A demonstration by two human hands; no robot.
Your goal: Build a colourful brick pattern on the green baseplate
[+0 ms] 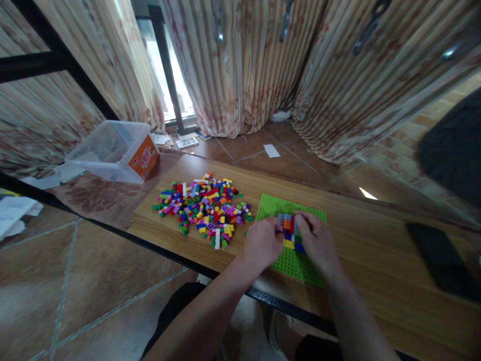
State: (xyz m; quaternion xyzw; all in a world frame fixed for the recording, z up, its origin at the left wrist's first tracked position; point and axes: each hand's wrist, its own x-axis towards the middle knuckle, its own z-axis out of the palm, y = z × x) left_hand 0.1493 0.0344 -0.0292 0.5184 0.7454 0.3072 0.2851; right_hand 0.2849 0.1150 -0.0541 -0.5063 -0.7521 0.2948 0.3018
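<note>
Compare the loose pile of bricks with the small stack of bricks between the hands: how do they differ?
The loose pile of bricks lies scattered on the wooden table, untouched; the stack of bricks is joined together on the green baseplate, gripped by the left hand and right hand. The pile is much wider. Both are many-coloured.

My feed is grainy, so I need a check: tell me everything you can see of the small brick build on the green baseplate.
The brick build is a small cluster of plastic studded bricks: grey and orange-red on top, blue in the middle, yellow and dark blue nearest the person. It stands on the green baseplate, which lies flat on the wooden table. The left hand and right hand close on it from either side, fingers touching its upper bricks and hiding its flanks.
</note>
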